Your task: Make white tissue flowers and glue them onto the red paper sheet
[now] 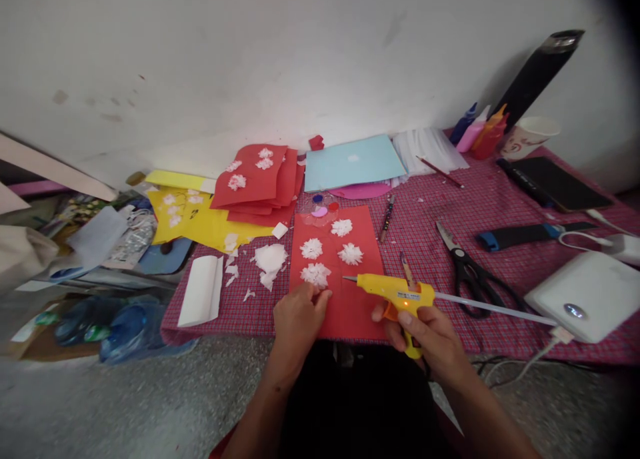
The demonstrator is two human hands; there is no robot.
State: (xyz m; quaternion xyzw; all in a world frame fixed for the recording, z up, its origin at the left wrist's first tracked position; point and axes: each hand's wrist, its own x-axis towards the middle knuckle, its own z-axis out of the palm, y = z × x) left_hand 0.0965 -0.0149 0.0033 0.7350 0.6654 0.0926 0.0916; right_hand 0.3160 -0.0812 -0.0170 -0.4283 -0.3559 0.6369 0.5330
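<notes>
My right hand (435,336) is wrapped around the handle of a yellow hot glue gun (390,287), with a clear glue stick (495,308) sticking out of its back. The nozzle points left, over a red paper sheet (350,312) that bears several white crumpled paper flowers (351,254). My left hand (300,319) is closed at the sheet's left side, thumb and fingers pressed together just below the lowest white flower (315,274). What lies between those fingertips, if anything, is hidden.
Right of the sheet are scissors (470,272), a blue-black cutter (525,234), a white power bank (585,296) and a phone (565,182). Red cards (250,196), yellow paper (200,212), torn white scraps (271,259) and a white roll (200,290) lie left. Paint bottles (490,132) stand behind.
</notes>
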